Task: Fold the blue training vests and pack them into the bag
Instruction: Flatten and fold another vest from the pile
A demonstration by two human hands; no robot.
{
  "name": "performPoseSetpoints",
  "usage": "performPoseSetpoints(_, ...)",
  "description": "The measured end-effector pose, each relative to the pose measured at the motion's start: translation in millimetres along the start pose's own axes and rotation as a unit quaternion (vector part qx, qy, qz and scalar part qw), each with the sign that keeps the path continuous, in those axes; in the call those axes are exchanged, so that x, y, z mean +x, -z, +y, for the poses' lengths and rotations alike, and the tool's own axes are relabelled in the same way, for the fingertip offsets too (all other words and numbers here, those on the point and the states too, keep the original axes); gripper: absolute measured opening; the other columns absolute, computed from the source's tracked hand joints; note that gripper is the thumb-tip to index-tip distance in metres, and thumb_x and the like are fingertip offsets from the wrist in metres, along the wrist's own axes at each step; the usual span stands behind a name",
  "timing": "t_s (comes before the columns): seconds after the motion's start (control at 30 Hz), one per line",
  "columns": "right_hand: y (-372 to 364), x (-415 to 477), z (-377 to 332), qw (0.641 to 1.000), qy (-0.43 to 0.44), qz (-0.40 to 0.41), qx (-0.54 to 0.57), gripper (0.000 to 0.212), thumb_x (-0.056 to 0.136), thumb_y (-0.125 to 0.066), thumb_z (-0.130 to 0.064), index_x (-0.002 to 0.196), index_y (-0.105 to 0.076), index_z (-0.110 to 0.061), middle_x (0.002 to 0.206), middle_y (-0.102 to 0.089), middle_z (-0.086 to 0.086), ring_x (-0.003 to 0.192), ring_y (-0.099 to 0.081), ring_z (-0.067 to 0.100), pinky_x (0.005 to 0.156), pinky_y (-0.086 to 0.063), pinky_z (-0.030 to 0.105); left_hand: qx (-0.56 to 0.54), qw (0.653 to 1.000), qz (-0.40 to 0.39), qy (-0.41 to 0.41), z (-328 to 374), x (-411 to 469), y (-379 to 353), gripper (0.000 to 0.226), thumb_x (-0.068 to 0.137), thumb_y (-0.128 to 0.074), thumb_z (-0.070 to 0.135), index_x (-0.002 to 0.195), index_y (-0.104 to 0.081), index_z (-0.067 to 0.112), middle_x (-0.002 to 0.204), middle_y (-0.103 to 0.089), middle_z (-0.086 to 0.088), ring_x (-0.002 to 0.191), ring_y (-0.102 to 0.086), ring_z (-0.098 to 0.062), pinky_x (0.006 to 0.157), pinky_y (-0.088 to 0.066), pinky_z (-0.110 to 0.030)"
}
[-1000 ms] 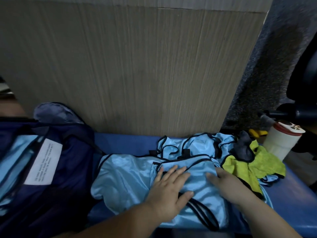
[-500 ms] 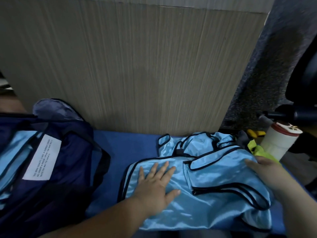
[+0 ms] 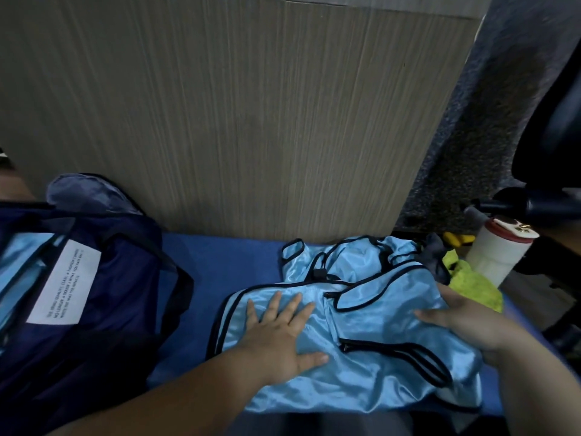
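Two hands (image 3: 276, 338) (image 3: 474, 322), one bag (image 3: 119, 287), one bottle (image 3: 496, 256), at least two blue vests (image 3: 377, 328) (image 3: 352, 258).

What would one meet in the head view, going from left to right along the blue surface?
navy bag → left hand → right hand → white bottle. The blue vest lies under both hands, so it has no single place in the order.

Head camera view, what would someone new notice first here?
The shiny light blue vest with black trim, spread on the blue surface at centre right, with the left hand pressed flat on it and the right hand at its right edge. At left is the open navy bag with a white label, blue fabric showing inside.
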State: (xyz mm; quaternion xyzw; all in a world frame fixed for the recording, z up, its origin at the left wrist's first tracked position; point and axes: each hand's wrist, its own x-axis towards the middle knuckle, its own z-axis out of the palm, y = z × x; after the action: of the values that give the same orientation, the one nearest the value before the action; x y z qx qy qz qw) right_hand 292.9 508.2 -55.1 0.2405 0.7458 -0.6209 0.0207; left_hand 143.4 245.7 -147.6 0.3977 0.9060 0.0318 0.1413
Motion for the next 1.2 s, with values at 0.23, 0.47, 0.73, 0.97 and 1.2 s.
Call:
performPoseSetpoints(0.23, -29.8, 8.0, -15.2, 0.999, 0.029, -0.005, 0.024, 0.056, 0.09, -0.065, -0.004, 0.134, -0.05, -0.035, 0.113, -0.072, 0.008, 0.1, -0.07, 0.035, 0.093, -0.052, 0.058, -0.217, 0.972, 0.081, 0.032, 2.3, 2.2, 18.8, 0.071, 0.087, -0.029, 0.077, 0.15, -0.016, 0.046, 0.162, -0.009, 0.013, 0.15, 0.004, -0.013, 0.119, 0.008, -0.05)
performPoseSetpoints(0.47, -122.1, 7.1, -51.0, 0.972, 0.095, 0.041, -0.213, 0.083, 0.092, -0.064, -0.023, 0.156, -0.012, -0.033, 0.15, -0.038, -0.007, 0.125, -0.052, 0.014, 0.097, -0.044, 0.029, -0.603, 0.776, 0.154, 0.1, 1.2, -4.5, 51.6, 0.057, 0.096, -0.026, 0.064, 0.121, -0.057, 0.023, 0.106, -0.068, 0.005, 0.097, -0.06, -0.013, 0.085, -0.041, -0.032)
performPoseSetpoints(0.73, -179.3, 23.2, -24.8, 0.938, 0.122, -0.16, -0.282, 0.093, 0.083, -0.075, -0.031, 0.154, -0.016, -0.036, 0.115, -0.064, -0.007, 0.098, -0.064, 0.008, 0.091, -0.051, 0.026, -0.641, 0.742, 0.138, 0.136, -21.3, -1.4, 58.2, 0.042, 0.081, -0.073, 0.039, 0.106, -0.063, 0.007, 0.106, -0.07, -0.018, 0.092, -0.07, -0.028, 0.084, -0.056, -0.045)
performPoseSetpoints(0.97, -143.2, 36.8, -4.3, 0.922, 0.171, 0.023, -0.348, 0.048, 0.088, -0.068, -0.035, 0.132, -0.05, -0.038, 0.089, -0.064, -0.013, 0.077, -0.058, 0.0, 0.073, -0.051, 0.026, -0.569, 0.768, 0.217, 0.199, -49.3, -7.5, 54.9, 0.021, 0.087, -0.053, 0.017, 0.107, -0.061, 0.015, 0.097, -0.069, -0.014, 0.089, -0.068, -0.031, 0.085, -0.056, -0.051)
performPoseSetpoints(1.2, -138.3, 43.2, 13.4, 0.888, 0.172, -0.006, -0.425, 0.083, 0.076, -0.069, -0.064, 0.146, -0.031, -0.042, 0.131, -0.025, -0.019, 0.131, -0.029, 0.009, 0.108, -0.033, 0.029, -0.368, 0.878, 0.228, 0.204, -66.7, -21.7, 40.5, 0.06, 0.098, -0.042, 0.013, 0.152, -0.019, 0.028, 0.116, -0.06, -0.009, 0.096, -0.058, -0.023, 0.076, -0.049, -0.03)
